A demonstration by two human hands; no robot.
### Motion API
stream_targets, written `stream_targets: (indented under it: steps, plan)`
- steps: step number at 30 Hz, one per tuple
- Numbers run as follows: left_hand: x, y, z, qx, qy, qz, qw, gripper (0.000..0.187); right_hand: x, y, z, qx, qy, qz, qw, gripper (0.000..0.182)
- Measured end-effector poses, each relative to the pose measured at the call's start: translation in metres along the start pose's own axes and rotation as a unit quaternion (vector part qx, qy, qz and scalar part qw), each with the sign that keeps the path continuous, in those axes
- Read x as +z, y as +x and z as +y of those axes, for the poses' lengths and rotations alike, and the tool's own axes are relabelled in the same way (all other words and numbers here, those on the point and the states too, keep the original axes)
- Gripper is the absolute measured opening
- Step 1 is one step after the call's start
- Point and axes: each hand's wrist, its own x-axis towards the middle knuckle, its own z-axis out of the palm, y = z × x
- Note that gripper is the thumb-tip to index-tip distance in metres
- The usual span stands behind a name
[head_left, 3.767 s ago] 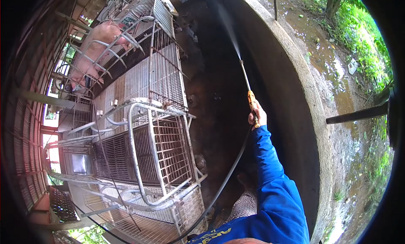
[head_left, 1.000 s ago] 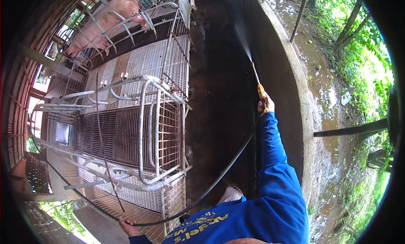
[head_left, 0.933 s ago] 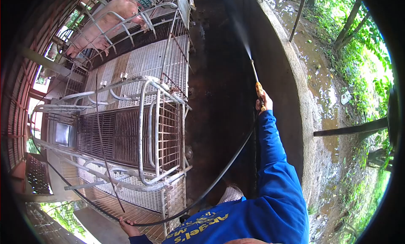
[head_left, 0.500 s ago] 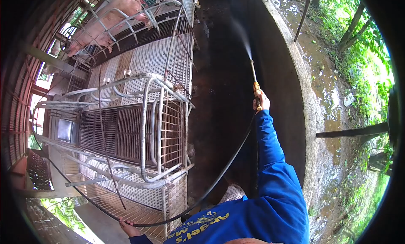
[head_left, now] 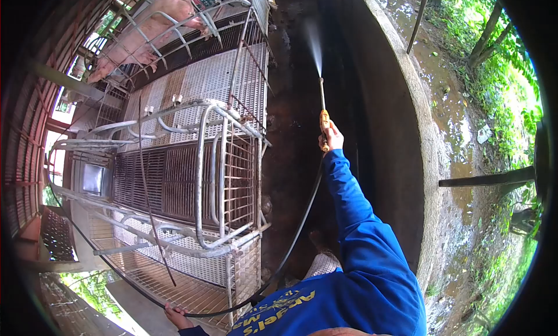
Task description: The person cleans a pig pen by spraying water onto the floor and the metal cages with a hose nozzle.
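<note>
The dark floor (head_left: 288, 138) runs toward 12 o'clock as a narrow lane, the crate (head_left: 195, 182) edging it at 9, the wall (head_left: 395, 138) at 3. I have open room on both sides of the gun (head_left: 324, 122), which sits just toward 1 o'clock, well apart from either edge. My right hand (head_left: 333, 139) is closed firmly round its grip; the spray (head_left: 314, 42) heads toward 12. At 7 o'clock my left hand (head_left: 176, 317) has its fingers curled over the hose (head_left: 299, 230). Compared with a moment ago, the gun has swung away from the wall, and a foot (head_left: 318, 239) shows beneath the arm. The spray's far end blurs into shadow; the left palm is hidden.
</note>
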Motion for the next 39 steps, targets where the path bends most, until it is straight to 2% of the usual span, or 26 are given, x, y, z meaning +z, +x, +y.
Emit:
stream_targets:
  steps: [4, 5, 9, 13, 18, 19, 23, 24, 25, 27, 28, 29, 31, 33, 34, 39]
  plan:
    - [-0.002, -0.004, 0.003, -0.004, 0.013, 0.018, 1.000, 0.029, 0.023, -0.012, 0.009, -0.008, 0.019, 0.008, 1.000, 0.025]
    - [-0.003, -0.004, 0.003, -0.002, 0.020, 0.017, 1.000, 0.029, 0.024, -0.013, 0.013, -0.008, -0.006, 0.004, 1.000, 0.041]
    - [-0.012, -0.001, 0.002, 0.002, 0.050, 0.037, 0.998, 0.028, 0.045, -0.026, 0.028, -0.036, 0.010, 0.025, 0.999, 0.033]
    - [-0.031, 0.015, -0.010, -0.001, 0.079, 0.052, 0.996, 0.030, 0.080, -0.046, 0.041, -0.020, 0.034, -0.011, 0.999, 0.026]
    - [-0.031, 0.011, -0.005, 0.003, 0.067, 0.036, 0.997, 0.028, 0.151, -0.037, 0.064, -0.109, -0.011, -0.081, 0.991, 0.039]
    - [-0.031, 0.012, -0.006, 0.004, 0.061, 0.034, 0.998, 0.028, 0.167, -0.036, 0.060, -0.078, 0.031, -0.086, 0.993, 0.041]
    - [-0.028, 0.007, -0.004, 0.010, 0.028, 0.032, 0.999, 0.028, 0.218, -0.018, 0.043, -0.110, 0.012, -0.092, 0.990, 0.045]
    - [-0.023, 0.002, 0.000, 0.012, 0.019, 0.031, 0.999, 0.028, 0.225, -0.014, 0.032, -0.112, -0.033, -0.104, 0.988, 0.045]
    - [-0.019, -0.001, 0.003, 0.013, 0.010, 0.030, 0.999, 0.028, 0.235, -0.010, 0.028, -0.123, -0.036, -0.088, 0.988, 0.042]
    - [-0.013, -0.004, 0.005, 0.005, 0.007, 0.023, 1.000, 0.028, 0.250, -0.012, 0.004, -0.069, -0.010, -0.085, 0.994, 0.036]
    - [-0.010, -0.005, 0.007, 0.002, 0.005, 0.019, 1.000, 0.027, 0.258, 0.001, 0.007, -0.119, -0.035, -0.092, 0.988, 0.031]
    - [-0.005, -0.008, 0.010, 0.001, -0.002, 0.020, 1.000, 0.027, 0.262, 0.011, 0.012, -0.104, 0.004, -0.080, 0.991, 0.029]
    - [0.003, -0.012, 0.013, -0.002, -0.016, 0.022, 1.000, 0.027, 0.271, 0.020, 0.006, -0.103, -0.005, -0.073, 0.992, 0.025]
    - [0.005, -0.009, 0.010, 0.009, -0.045, 0.007, 0.999, 0.025, 0.278, 0.040, 0.012, -0.147, -0.020, -0.059, 0.987, 0.020]
    - [0.005, -0.008, 0.008, 0.015, -0.058, 0.000, 0.998, 0.025, 0.279, 0.050, 0.018, -0.169, -0.027, -0.052, 0.984, 0.018]
    - [0.011, -0.008, 0.009, 0.016, -0.069, 0.001, 0.998, 0.025, 0.285, 0.050, 0.003, -0.146, -0.058, -0.023, 0.987, 0.019]
